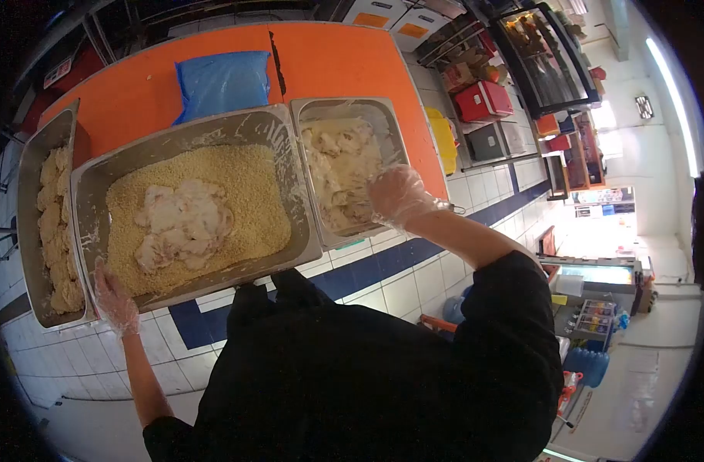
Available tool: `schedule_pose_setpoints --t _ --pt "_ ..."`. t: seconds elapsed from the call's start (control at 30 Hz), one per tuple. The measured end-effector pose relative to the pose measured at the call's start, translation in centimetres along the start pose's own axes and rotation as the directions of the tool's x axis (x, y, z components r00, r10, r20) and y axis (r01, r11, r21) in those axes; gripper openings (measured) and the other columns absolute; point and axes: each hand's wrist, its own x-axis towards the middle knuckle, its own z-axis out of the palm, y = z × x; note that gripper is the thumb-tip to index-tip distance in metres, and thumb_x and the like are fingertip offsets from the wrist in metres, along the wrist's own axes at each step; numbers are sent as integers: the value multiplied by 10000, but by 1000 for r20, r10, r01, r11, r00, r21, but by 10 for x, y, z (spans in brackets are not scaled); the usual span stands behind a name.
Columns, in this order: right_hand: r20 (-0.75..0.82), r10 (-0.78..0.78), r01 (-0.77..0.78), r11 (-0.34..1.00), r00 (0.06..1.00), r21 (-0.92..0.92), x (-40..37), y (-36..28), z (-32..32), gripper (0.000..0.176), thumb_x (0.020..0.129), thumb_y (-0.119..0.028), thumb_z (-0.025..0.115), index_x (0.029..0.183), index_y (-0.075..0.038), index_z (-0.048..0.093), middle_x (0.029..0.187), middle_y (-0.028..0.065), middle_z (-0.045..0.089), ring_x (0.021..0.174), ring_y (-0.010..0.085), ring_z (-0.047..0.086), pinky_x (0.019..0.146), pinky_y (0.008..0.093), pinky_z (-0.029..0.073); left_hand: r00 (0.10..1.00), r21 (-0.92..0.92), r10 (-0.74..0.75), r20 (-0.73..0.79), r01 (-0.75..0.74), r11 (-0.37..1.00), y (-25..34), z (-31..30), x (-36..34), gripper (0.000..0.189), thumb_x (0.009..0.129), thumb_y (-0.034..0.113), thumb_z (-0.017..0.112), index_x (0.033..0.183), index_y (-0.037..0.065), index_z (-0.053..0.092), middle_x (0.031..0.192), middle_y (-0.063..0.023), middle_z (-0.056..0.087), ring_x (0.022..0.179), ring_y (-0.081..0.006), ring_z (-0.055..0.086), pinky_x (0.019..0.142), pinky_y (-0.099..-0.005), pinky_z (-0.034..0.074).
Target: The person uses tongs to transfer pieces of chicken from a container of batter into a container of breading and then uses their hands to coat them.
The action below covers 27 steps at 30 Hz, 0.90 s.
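- The left hand (115, 302), in a thin, wrinkled, transparent plastic glove, was beside the near left corner of the large tray (205, 132); its grip was apart, with the fingers stretched.
- The right hand (398, 196), gloved in the same way, was at the side of the smaller tray (344, 108), with the fingers bent. I cannot tell whether its grip was clamped on something.
- The pale pieces (184, 223), wet and lumpy, lay in one irregular heap upon the dry, grainy, yellowish crumbs (267, 200) in the large tray.
- In the smaller tray, more soft pieces (336, 154) lay in a creamy, thick liquid.
- The narrow-looking left tray (30, 239) contained rough, crumb-covered pieces (59, 208).
- All three trays were of dull metal, rectangular, with rounded corners.
- Behind the large tray, a shiny blue plastic bag (225, 83) lay on the smooth orange desk (336, 61).
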Motion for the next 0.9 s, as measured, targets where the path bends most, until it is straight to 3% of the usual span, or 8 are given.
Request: schedule_pose_setpoints --t 0.13,0.2,0.3,0.53,0.63,0.7,0.83,0.9 --pt "-142 -75 66 996 987 -68 3 -12 -14 200 814 -187 659 983 -87 698 967 79 681 931 216 656 658 344 522 984 116 154 -88 -144 983 14 -3 -1 361 980 156 421 1320 62 497 1198 -184 591 998 -309 580 855 -389 436" --pt "-214 -145 134 989 966 -66 10 -15 -10 162 810 -152 593 886 -46 690 819 94 699 765 275 689 665 356 542 989 66 -128 73 123 990 26 -10 -2 353 980 152 418 1305 48 505 1199 -194 591 1031 -320 576 875 -397 433" --pt "-86 -222 220 975 971 -40 6 -3 -9 216 811 -126 652 1010 -48 688 1009 104 682 991 253 651 743 391 552 994 62 102 -43 -99 993 5 -1 -1 348 976 145 418 1293 33 505 1214 -201 583 1076 -331 566 908 -405 423" --pt "-59 -202 198 978 978 -67 -29 64 12 100 805 -130 659 880 -73 690 877 108 671 900 253 671 708 376 563 995 39 92 -27 -91 995 -6 4 -1 345 968 132 423 1285 21 503 1281 -185 549 1149 -335 534 958 -404 403" --pt "-181 -148 170 978 972 117 -47 83 9 76 837 -141 622 864 -92 673 819 88 645 838 232 671 679 353 572 996 21 84 -43 -83 996 7 0 -1 347 969 127 423 1292 25 495 1289 -179 545 1154 -333 530 959 -402 406" --pt "-166 -76 117 960 983 256 -61 93 -1 358 890 -398 542 849 -66 669 827 118 670 811 289 664 752 383 525 998 16 61 -31 -60 998 2 2 0 351 971 124 419 1299 21 491 1282 -172 550 1146 -331 535 955 -402 411" --pt "-185 81 9 898 979 441 -82 114 -22 353 867 -385 580 825 -43 656 735 149 629 714 310 634 664 422 488 986 9 147 -73 -146 989 6 0 0 357 979 151 428 1299 7 492 1280 -180 549 1142 -331 537 949 -402 416" --pt "-309 100 64 876 946 478 -87 121 -21 336 840 -363 615 789 -33 649 695 166 601 677 325 620 627 421 475 999 29 51 11 -52 998 -6 2 2 359 986 177 435 1292 -3 496 1281 -190 545 1148 -338 532 944 -403 420"
